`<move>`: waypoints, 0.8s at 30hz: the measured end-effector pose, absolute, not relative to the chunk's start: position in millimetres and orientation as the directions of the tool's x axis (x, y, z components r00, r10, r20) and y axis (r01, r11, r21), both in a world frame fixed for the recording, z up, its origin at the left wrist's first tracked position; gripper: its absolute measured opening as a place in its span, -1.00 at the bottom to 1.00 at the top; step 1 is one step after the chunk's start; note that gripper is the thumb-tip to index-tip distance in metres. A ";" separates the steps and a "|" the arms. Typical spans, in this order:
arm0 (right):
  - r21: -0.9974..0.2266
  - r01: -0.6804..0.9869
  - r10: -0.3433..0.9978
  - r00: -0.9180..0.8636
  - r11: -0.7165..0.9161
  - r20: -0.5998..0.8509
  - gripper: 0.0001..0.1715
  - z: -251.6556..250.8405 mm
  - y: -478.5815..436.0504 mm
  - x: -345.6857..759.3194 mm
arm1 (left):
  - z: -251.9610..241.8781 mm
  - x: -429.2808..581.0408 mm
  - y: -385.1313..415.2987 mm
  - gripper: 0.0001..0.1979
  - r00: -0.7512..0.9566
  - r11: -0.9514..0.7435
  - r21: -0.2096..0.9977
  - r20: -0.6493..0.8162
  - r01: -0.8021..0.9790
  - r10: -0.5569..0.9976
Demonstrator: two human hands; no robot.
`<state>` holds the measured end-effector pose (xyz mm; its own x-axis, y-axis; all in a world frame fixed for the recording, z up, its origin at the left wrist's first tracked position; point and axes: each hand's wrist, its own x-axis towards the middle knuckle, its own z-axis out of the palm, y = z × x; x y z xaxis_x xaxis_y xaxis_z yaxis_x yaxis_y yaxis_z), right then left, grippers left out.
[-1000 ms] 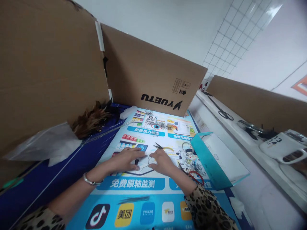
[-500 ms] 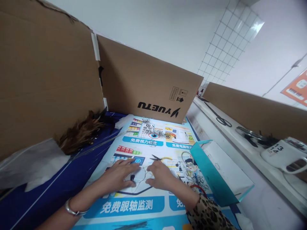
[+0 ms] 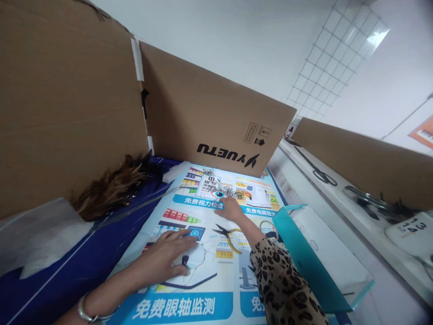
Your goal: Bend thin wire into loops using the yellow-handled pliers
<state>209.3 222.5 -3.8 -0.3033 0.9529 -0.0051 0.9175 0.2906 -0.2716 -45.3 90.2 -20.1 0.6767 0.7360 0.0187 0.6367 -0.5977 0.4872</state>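
Observation:
My left hand [image 3: 171,255] lies on the printed poster, fingers stretched and spread, at the left side of a thin wire ring [image 3: 204,258]. Whether its fingertips press on the wire is hard to see. Farther forward, my right hand [image 3: 231,209] reaches to small clusters of wire pieces [image 3: 227,190], its fingers drawn together; anything between the fingertips is too small to make out. Pliers with yellow handles [image 3: 226,232] rest on the poster between both hands, jaws pointing left. A round coil [image 3: 269,229] lies beside the right sleeve, partly covered.
A teal box [image 3: 297,257] stands open on the right. Cardboard panels [image 3: 209,99] wall off the back and left. Brown feathers [image 3: 110,189] and a plastic bag [image 3: 50,234] lie at left. Scissors [image 3: 324,177] and a white mug [image 3: 411,232] sit on the right ledge.
My right hand has left the wire ring and moved forward to the wire clusters. The left hand stays by the ring. The pliers now show in full.

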 end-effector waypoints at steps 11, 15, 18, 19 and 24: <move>-0.447 0.782 0.875 -0.484 0.435 0.006 -0.65 -17.6 201.7 196.8 | -21.2 -45.2 88.4 -0.42 0.676 -0.603 0.474 0.023 0.641 0.737; -0.510 0.715 0.826 -0.564 0.478 -0.017 -0.60 -14.2 186.0 188.1 | -18.7 -48.8 89.5 -0.43 0.683 -0.606 0.487 0.026 0.629 0.730; -0.531 0.710 0.825 -0.564 0.462 -0.036 -0.59 -11.2 179.0 187.4 | -17.4 -52.9 95.0 -0.53 0.654 -0.591 0.510 0.070 0.625 0.753; -0.528 0.720 0.835 -0.548 0.450 -0.036 -0.61 -10.1 178.2 188.0 | -17.3 -54.2 97.2 -0.58 0.634 -0.579 0.518 0.088 0.630 0.769; -0.477 0.773 0.873 -0.488 0.419 -0.024 -0.52 -7.7 178.6 187.9 | -17.9 -58.9 103.4 -0.73 0.494 -0.480 0.533 0.129 0.697 0.860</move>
